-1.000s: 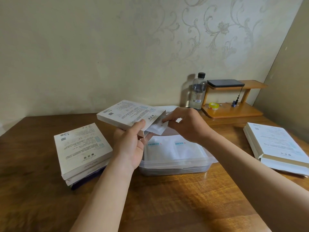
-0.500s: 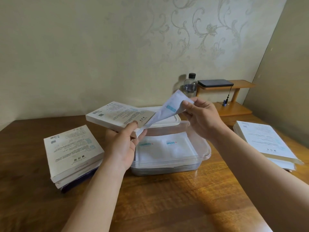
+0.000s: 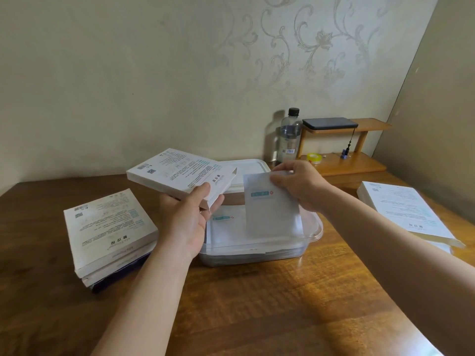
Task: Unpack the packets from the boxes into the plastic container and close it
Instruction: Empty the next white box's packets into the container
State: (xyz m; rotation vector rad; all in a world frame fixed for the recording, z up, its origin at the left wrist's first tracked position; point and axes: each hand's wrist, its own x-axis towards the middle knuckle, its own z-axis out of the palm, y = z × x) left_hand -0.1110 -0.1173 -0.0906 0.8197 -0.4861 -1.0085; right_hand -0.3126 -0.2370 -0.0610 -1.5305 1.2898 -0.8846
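Where the brown wooden desk meets the pale scroll-patterned wall, the left hand keeps its grip clamped on a flat white cardboard box, held off the surface. To its right, the right hand pinches a white paper packet by the top edge, over the clear plastic container, whose rim lies just below both grips. Bare wood spreads nearer the person; stacked white boxes sit left.
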